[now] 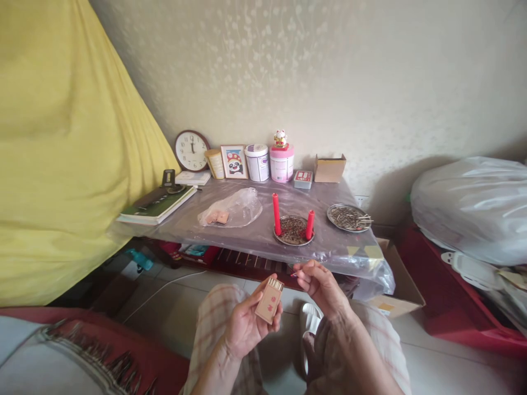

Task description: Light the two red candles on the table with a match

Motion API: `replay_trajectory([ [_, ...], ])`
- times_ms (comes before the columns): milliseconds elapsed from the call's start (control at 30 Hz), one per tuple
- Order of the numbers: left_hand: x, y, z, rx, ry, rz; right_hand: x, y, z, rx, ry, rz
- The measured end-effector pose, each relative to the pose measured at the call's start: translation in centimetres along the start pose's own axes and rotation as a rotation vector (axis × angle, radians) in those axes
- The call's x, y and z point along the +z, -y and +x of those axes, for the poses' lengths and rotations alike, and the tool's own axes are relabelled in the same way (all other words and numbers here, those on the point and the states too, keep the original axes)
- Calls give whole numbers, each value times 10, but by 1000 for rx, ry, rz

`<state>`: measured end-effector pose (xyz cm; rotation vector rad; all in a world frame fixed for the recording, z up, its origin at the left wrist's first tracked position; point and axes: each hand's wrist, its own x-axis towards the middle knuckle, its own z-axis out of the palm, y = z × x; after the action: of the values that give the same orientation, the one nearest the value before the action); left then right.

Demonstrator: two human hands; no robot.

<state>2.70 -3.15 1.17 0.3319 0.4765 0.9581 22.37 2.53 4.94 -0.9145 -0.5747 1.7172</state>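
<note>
My left hand [253,323] is closed around a matchbox [269,303] with red marks on its face. Its upper end is slid out, and several match heads show there. To the right, apart from the box, my right hand [317,282] pinches a match [293,274]; only a small dark reddish end shows, and the fingers hide the remainder. Beyond both hands, a tall red candle [276,215] and a shorter red candle [310,225] stand upright on a round metal plate [284,242] of dark bits. I see no flame on either candle.
A second plate [349,227] of burnt matchsticks lies on the plastic-covered table [242,238]. A clear plastic bag [242,207] and a book [158,206] lie to the left. Along the wall stand a clock [191,151], tins [257,163] and a small carton [330,169].
</note>
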Motion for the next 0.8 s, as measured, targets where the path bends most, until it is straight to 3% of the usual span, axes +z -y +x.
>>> replay_trajectory([
  [133, 4, -2, 1, 19, -16, -25, 4, 0, -3, -93, 5, -2],
  [233, 10, -5, 1, 47, -19, -22, 9, -5, -7, -172, 56, -152],
  [567, 24, -23, 6, 194, -19, -24, 12, -23, -11, -426, 436, -730],
  [800, 27, -28, 6, 232, 31, -1, 17, -30, -9, -611, 423, -922],
])
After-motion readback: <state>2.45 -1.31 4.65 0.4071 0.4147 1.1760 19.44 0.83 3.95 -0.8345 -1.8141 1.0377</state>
